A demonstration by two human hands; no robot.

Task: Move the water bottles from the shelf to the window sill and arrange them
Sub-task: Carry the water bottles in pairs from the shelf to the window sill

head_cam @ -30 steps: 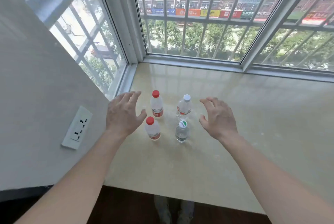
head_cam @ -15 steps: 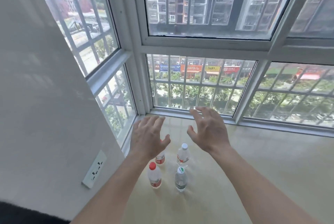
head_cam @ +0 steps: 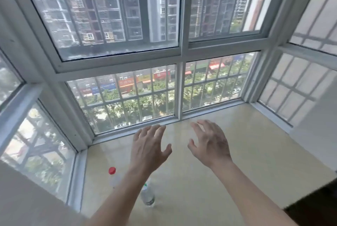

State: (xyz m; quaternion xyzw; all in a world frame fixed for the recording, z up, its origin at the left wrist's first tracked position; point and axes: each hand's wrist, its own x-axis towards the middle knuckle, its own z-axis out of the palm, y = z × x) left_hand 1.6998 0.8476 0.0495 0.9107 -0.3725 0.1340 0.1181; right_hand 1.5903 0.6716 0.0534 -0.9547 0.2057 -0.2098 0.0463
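Note:
A red-capped water bottle (head_cam: 113,177) stands on the beige window sill (head_cam: 246,152) near the left corner, partly behind my left forearm. A clear bottle with a green-and-white cap (head_cam: 147,196) stands just right of that forearm. Any other bottles are hidden by my arm. My left hand (head_cam: 148,148) and my right hand (head_cam: 211,143) are raised above the sill, palms down, fingers spread, holding nothing. Both hands are past the bottles, toward the window.
Barred windows (head_cam: 127,98) wrap the sill on the left, front and right. A grey wall (head_cam: 27,198) borders the lower left. The sill's front edge drops to a dark floor (head_cam: 319,203) at the lower right.
The view has tilted up and swung right, so the bottles slid to the bottom and two went out of sight. Both hands stayed open and spread, drifting right, away from the bottles.

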